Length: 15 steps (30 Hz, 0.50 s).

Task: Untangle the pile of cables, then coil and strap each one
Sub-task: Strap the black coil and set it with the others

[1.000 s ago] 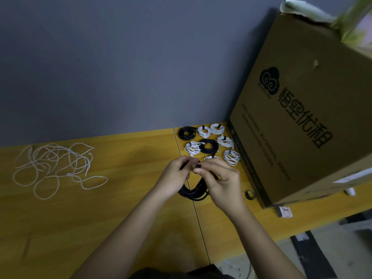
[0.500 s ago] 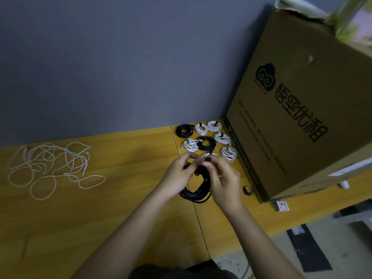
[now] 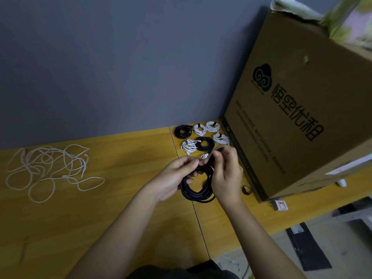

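A coiled black cable [image 3: 196,191] hangs between my hands above the wooden table [image 3: 120,198]. My left hand [image 3: 177,176] grips the top of the coil. My right hand [image 3: 226,172] pinches a thin black strap [image 3: 218,150] at the coil's top, its end sticking out past my fingers. Behind my hands lie several strapped coils, white [image 3: 212,126] and black [image 3: 182,131]. A loose tangle of white cable [image 3: 48,168] lies at the table's left.
A large cardboard box [image 3: 291,117] stands on the table to the right, close to the coils. A small black strap ring [image 3: 246,190] lies by its base. A grey wall runs behind. The table's front edge drops to the floor at lower right.
My right hand has risen and pulled the strap end up and to the right. The left hand keeps its hold on the coil.
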### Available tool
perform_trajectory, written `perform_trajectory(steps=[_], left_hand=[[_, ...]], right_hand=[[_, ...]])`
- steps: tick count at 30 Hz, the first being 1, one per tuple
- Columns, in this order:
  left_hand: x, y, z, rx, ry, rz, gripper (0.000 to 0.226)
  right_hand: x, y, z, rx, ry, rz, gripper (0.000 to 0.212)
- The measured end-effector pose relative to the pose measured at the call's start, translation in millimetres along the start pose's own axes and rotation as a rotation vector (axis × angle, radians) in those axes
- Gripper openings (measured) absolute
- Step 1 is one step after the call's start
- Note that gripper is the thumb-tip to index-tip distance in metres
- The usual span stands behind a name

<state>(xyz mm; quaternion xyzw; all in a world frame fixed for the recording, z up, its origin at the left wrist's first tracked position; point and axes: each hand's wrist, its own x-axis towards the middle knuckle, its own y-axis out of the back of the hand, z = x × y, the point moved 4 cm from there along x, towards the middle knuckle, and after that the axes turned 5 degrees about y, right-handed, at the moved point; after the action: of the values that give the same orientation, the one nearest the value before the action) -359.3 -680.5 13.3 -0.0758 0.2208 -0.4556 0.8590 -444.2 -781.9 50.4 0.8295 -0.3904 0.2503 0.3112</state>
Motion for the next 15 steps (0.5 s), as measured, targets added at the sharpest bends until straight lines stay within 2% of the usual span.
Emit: perform_trajectory(steps=[7,10,12,15], left_hand=[[-0.4,4.9,2.3,0.076,-0.033,-0.020,0.015],[2.4,9.8,1.0,0.095,-0.048,0.040,0.015],[5.9,15.8,1.2,0.183,-0.076,0.109,0.012],[11.8,24.6,0.1,0.319,-0.097,0.169,0.009]], right_hand=[[8.1,-1.4,-3.9,-0.024,0.034,-0.055,0.005],[9.6,-0.3,-5.3,0.023,0.017,-0.073,0.007],[6.1,-0.5,-13.0,-0.040,0.112,-0.128,0.018],[-10.2,-9.9,-26.2,-0.160,0.305,-0.335,0.025]])
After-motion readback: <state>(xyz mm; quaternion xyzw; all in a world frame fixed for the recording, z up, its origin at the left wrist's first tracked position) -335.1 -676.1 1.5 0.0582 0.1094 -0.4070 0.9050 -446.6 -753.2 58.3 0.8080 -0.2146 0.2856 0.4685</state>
